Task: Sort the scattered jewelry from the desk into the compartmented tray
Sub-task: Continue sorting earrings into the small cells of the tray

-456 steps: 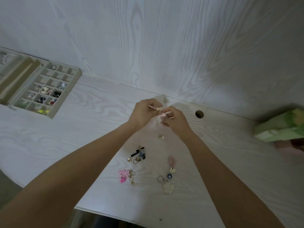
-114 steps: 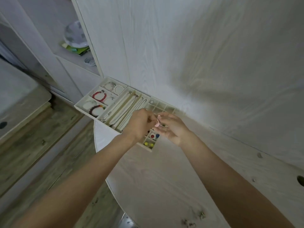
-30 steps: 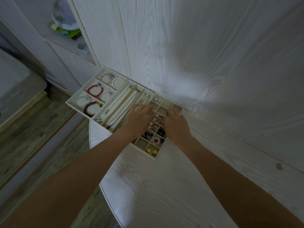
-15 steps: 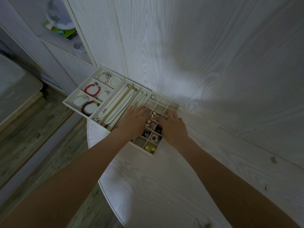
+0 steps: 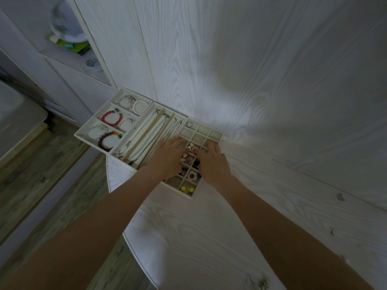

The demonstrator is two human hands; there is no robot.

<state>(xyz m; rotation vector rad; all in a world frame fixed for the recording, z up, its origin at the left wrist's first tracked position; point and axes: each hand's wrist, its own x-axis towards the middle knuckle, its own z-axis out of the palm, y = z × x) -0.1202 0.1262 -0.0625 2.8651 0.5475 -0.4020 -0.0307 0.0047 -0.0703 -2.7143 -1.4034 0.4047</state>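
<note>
I have both hands over the small-cell grid at the right end of the compartmented tray, which sits at the bench's far left corner against the wall panel. My left hand lies flat on the grid's left side, fingers spread and loose, gripping nothing I can make out. My right hand rests on the grid's right edge; its fingertips dip toward a middle cell beside some pale and pink pieces, and I cannot tell whether they pinch anything or have let go.

By my reading the sorting is well along. The red bead bracelet, the pearl bracelet and the dark bead bracelet sit in the 3 left compartments, the chains lie along the long middle slots, and the grid holds a white flower piece and 2 yellow beads near its front. A ring sits in a back cell; the neighbouring back cells look vacant.

What is left: a few small bits lie on the bench well to my right, and a metal cluster sits near the front edge. Nothing blocks the way to them; only my own hands hide the middle cells. A shelf stands beyond the tray at left.
</note>
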